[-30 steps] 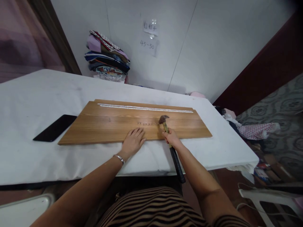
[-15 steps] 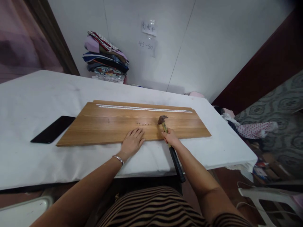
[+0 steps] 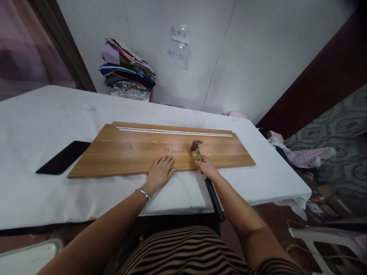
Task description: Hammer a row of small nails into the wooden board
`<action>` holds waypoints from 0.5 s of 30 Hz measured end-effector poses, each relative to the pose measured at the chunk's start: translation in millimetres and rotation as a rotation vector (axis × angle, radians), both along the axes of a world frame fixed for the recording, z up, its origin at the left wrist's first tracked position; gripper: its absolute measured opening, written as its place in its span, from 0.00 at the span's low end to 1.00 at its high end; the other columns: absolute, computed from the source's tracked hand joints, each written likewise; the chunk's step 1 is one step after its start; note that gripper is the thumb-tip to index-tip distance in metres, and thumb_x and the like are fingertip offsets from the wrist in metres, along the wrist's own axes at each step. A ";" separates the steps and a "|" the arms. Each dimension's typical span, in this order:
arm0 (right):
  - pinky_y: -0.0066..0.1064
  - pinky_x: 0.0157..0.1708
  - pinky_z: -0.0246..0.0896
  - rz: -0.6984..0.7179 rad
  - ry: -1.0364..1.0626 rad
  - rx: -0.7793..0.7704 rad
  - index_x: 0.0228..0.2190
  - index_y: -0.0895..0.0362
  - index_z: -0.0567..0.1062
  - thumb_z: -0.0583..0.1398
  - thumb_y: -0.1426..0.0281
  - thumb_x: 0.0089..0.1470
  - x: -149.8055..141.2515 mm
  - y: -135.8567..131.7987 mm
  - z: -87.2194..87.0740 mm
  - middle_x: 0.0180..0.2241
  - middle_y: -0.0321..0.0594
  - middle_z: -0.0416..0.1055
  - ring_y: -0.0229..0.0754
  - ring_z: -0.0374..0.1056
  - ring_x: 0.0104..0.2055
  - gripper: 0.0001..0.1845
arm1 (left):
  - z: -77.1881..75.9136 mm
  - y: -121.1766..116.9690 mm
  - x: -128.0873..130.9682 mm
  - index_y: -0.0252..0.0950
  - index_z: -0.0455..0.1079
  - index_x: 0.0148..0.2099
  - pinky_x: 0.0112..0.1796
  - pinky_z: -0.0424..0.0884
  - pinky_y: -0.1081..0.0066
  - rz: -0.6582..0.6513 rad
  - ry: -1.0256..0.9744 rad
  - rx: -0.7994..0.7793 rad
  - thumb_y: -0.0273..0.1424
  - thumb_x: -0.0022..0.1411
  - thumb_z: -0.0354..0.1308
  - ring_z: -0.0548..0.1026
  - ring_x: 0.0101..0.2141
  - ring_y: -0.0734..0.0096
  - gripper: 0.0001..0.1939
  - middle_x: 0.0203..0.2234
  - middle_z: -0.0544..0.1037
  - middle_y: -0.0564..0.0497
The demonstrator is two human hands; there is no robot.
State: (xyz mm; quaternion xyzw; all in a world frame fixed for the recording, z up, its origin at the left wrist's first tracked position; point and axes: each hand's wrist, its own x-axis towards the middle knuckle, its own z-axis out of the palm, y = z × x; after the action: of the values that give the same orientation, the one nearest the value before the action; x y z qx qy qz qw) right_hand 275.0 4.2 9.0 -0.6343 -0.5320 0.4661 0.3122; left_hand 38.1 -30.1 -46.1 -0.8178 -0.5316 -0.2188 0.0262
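Observation:
A long wooden board (image 3: 120,154) lies on the white-covered table (image 3: 43,126), with a white strip (image 3: 174,131) along its far edge. My left hand (image 3: 159,173) rests flat on the board's near edge, fingers stretched out. My right hand (image 3: 207,167) grips a hammer (image 3: 204,168) high on its handle. The hammer's head rests on the board at the right end of a short row of small nails (image 3: 176,151).
A black phone (image 3: 63,157) lies on the table left of the board. Folded fabrics (image 3: 127,70) are stacked against the wall at the back. Cloth and clutter cover the floor at the right, and a white plastic chair (image 3: 323,240) stands at the lower right.
The hammer head has barely shifted over the row of nails. The view has drifted slightly; both hands stay where they were.

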 end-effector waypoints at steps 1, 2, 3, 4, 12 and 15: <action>0.23 0.12 0.44 -0.003 0.002 0.004 0.27 0.52 0.59 0.58 0.73 0.54 0.1 0.3 -0.5 0.09 0.22 0.54 0.32 0.49 0.10 0.10 | 0.1 0.0 0.0 0.37 0.70 0.60 0.60 0.60 0.52 0.001 0.002 -0.001 0.41 0.69 0.46 0.66 0.61 0.54 0.24 0.60 0.72 0.42; 0.23 0.12 0.44 -0.002 0.007 0.007 0.27 0.52 0.59 0.58 0.73 0.54 0.3 0.7 -1.0 0.09 0.22 0.54 0.32 0.50 0.10 0.10 | 0.2 0.0 0.0 0.37 0.69 0.60 0.60 0.60 0.52 0.001 0.003 -0.003 0.41 0.69 0.46 0.66 0.61 0.54 0.24 0.60 0.72 0.42; 0.23 0.12 0.44 -0.001 0.009 0.010 0.27 0.52 0.59 0.58 0.73 0.54 0.4 1.2 -1.6 0.09 0.22 0.54 0.32 0.50 0.10 0.10 | 0.4 -0.1 0.1 0.36 0.69 0.60 0.60 0.60 0.52 0.001 0.005 -0.005 0.41 0.69 0.46 0.66 0.61 0.54 0.24 0.60 0.72 0.42; 0.23 0.12 0.44 0.004 0.009 0.009 0.27 0.52 0.59 0.57 0.73 0.54 0.6 1.7 -2.3 0.09 0.22 0.54 0.32 0.50 0.10 0.10 | 0.7 -0.2 0.1 0.36 0.69 0.60 0.60 0.60 0.52 0.001 0.008 -0.005 0.41 0.69 0.46 0.67 0.61 0.53 0.24 0.60 0.72 0.41; 0.23 0.12 0.43 0.008 -0.008 0.007 0.27 0.52 0.59 0.56 0.73 0.55 1.6 4.0 -5.9 0.09 0.21 0.53 0.32 0.49 0.10 0.10 | 2.9 -1.2 0.6 0.35 0.69 0.60 0.60 0.61 0.53 0.005 0.036 0.003 0.41 0.70 0.45 0.67 0.60 0.54 0.25 0.59 0.72 0.41; 0.24 0.12 0.43 0.000 -0.006 0.013 0.28 0.53 0.59 0.56 0.73 0.55 1.3 4.1 -5.5 0.10 0.21 0.53 0.32 0.49 0.10 0.09 | 1.6 -0.7 0.3 0.36 0.70 0.60 0.60 0.60 0.53 0.008 0.023 0.011 0.41 0.70 0.46 0.67 0.60 0.54 0.24 0.60 0.71 0.42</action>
State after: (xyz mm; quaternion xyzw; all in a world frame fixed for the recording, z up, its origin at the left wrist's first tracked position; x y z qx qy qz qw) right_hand 276.3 8.3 3.5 -0.6335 -0.5360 0.4609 0.3145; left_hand 38.4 -30.8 -44.5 -0.8181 -0.5332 -0.2121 0.0379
